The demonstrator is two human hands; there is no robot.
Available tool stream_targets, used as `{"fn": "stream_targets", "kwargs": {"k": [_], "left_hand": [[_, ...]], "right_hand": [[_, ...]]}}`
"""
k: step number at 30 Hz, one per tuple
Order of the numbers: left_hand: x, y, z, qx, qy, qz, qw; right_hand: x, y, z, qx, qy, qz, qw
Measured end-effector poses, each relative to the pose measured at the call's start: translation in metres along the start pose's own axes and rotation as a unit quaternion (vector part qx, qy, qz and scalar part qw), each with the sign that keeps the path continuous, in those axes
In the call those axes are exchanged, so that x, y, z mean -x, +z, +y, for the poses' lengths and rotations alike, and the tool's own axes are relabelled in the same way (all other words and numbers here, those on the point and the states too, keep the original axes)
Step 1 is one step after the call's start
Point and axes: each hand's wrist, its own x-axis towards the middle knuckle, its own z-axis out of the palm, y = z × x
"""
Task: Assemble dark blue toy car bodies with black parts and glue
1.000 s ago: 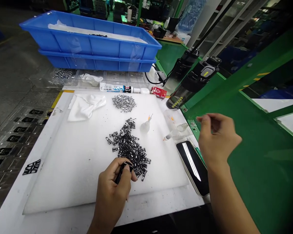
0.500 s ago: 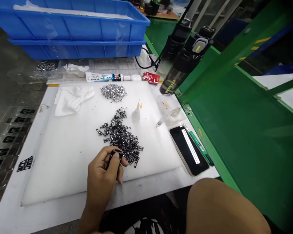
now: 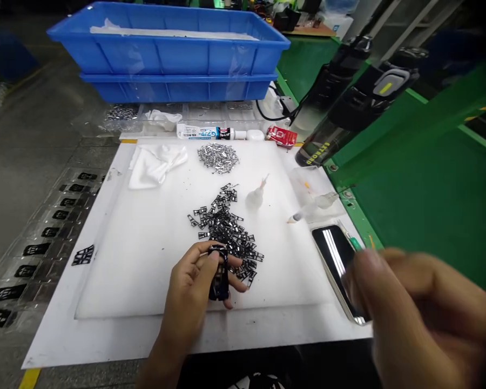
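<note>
My left hand [image 3: 194, 281] is closed round a glossy black frame-like piece [image 3: 218, 273], thumb on its upper part and fingers behind it. The piece stands roughly upright at the near edge of a heap of small black metal-looking parts [image 3: 227, 224]. At the lower right, close to the camera, my right hand [image 3: 421, 319] is smeared by motion. Its fingers look curled, but whether anything is in them does not show. It partly covers a phone [image 3: 334, 259]. A small squeeze bottle [image 3: 255, 197] stands on the white foam board [image 3: 146, 270], right of the heap.
Silver parts [image 3: 217, 157] are piled at the back, near a white cloth [image 3: 156, 165] and a glue tube [image 3: 204, 132]. Stacked blue bins [image 3: 178, 59] stand behind. Dark bottles [image 3: 348, 119] and a green partition [image 3: 409, 200] bound the right. A black lattice piece [image 3: 83, 255] lies left.
My right hand has come into view at the lower right. My left hand still holds the black piece, now turned to show more of it. The whole view has shifted.
</note>
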Motion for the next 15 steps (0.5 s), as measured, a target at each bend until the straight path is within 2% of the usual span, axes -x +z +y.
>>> {"fn": "stream_targets", "kwargs": {"k": [2,3,6,9,12,14,15], "left_hand": [[-0.001,-0.005,0.0,0.058,-0.004,-0.037,0.998],[-0.002,-0.008,-0.001,0.096,-0.011,-0.06,0.993],[-0.004,-0.016,-0.003,0.207,-0.057,-0.125,0.969],[-0.005,-0.02,-0.004,0.255,-0.092,-0.147,0.951],[-0.006,-0.021,-0.004,0.268,-0.096,-0.158,0.946],[-0.007,-0.022,-0.004,0.276,-0.095,-0.173,0.941],[-0.007,-0.023,-0.005,0.28,-0.094,-0.18,0.938]], "right_hand": [[-0.016,0.016,0.012,0.001,0.079,0.023,0.997],[-0.021,0.026,0.019,-0.022,0.105,0.013,0.994],[-0.03,0.053,0.042,-0.133,0.154,-0.068,0.977],[-0.034,0.065,0.053,-0.184,0.185,-0.11,0.959],[-0.041,0.063,0.043,-0.233,0.188,-0.053,0.953],[-0.046,0.057,0.025,-0.302,0.168,0.001,0.938],[-0.049,0.055,0.014,-0.339,0.161,0.003,0.927]]}}
